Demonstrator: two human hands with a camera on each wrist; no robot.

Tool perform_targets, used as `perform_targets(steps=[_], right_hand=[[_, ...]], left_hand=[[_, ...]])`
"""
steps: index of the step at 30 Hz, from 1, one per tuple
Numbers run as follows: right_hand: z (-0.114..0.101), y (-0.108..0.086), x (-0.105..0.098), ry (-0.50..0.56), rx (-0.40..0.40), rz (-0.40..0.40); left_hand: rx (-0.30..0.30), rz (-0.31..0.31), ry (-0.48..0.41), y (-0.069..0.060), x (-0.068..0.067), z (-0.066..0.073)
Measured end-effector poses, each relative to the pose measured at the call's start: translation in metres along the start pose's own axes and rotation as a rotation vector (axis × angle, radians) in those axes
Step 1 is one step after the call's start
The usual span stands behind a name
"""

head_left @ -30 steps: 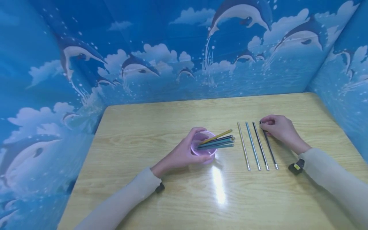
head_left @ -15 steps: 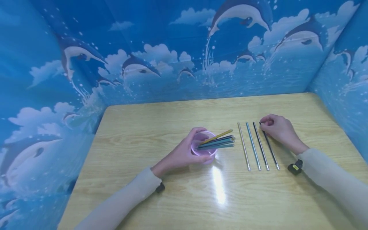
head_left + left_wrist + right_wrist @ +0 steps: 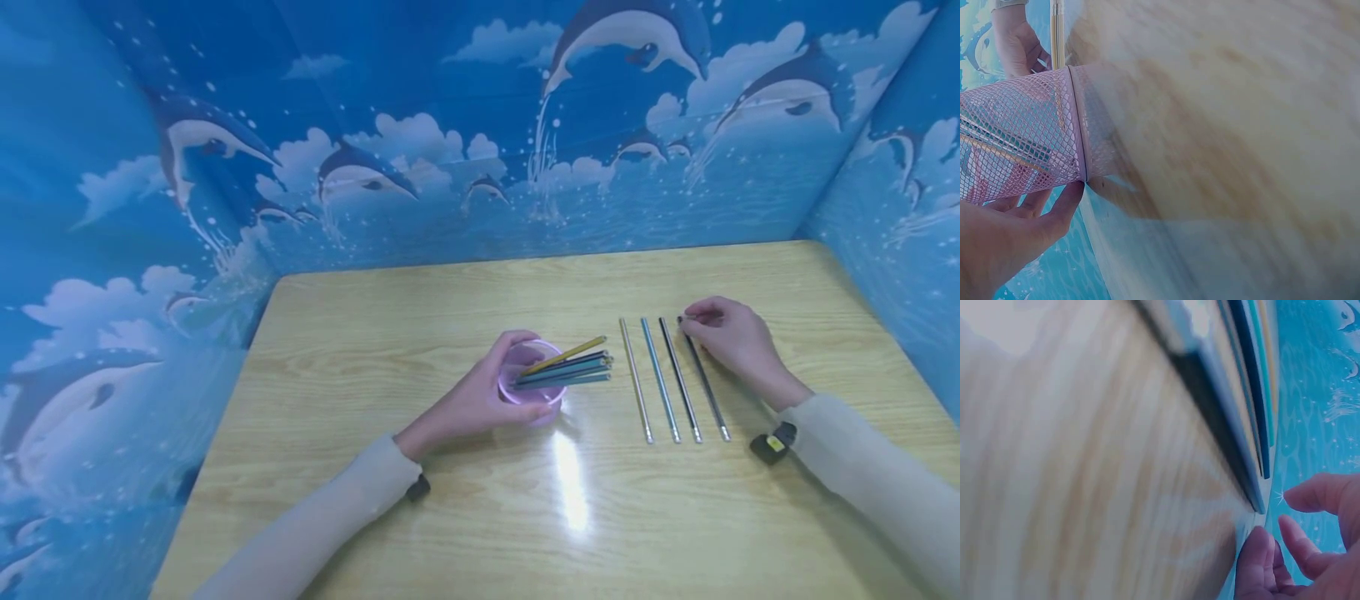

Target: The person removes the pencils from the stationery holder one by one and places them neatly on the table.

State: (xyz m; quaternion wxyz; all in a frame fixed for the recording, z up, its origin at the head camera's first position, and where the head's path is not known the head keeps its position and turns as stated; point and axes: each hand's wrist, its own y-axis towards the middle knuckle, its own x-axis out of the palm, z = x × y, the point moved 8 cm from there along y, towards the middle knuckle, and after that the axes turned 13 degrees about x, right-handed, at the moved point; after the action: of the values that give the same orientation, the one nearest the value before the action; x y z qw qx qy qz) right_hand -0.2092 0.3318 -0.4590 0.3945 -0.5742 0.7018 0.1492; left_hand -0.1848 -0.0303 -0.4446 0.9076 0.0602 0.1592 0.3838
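Note:
My left hand [image 3: 480,402] holds a pink mesh pencil cup [image 3: 1022,134] around its side, near the base. Several pencils [image 3: 562,372], one yellow and others dark or teal, lean out of it to the right. Right of the cup, a gold pencil [image 3: 636,379], a blue pencil [image 3: 660,379], a black pencil [image 3: 680,379] and a dark grey pencil [image 3: 705,383] lie side by side, eraser ends towards me. At the far end of the dark grey pencil is my right hand [image 3: 735,335]. The right wrist view shows its thumb and fingers apart, with nothing between them.
The wood-grain table [image 3: 420,517] carries a bright light reflection in front of the cup. Blue dolphin-print sheets [image 3: 435,150] stand behind the table and along its sides. A small black device [image 3: 772,443] is on the right wrist.
The eraser end of the dark grey pencil has shifted slightly to the right. My right hand has moved very little at its far end. The left hand and cup stay in place.

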Motion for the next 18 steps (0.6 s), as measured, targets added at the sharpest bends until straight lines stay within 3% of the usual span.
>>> perform_targets(steps=[11,18], right_hand=[[-0.01,-0.026,-0.002,0.173,0.032,0.033],[-0.03,-0.057,-0.003,0.317,-0.062,0.075]], left_hand=[[0.006,-0.002,0.0,0.001,0.0,-0.001],[0.013,-0.005,-0.007,0.0,-0.001,0.001]])
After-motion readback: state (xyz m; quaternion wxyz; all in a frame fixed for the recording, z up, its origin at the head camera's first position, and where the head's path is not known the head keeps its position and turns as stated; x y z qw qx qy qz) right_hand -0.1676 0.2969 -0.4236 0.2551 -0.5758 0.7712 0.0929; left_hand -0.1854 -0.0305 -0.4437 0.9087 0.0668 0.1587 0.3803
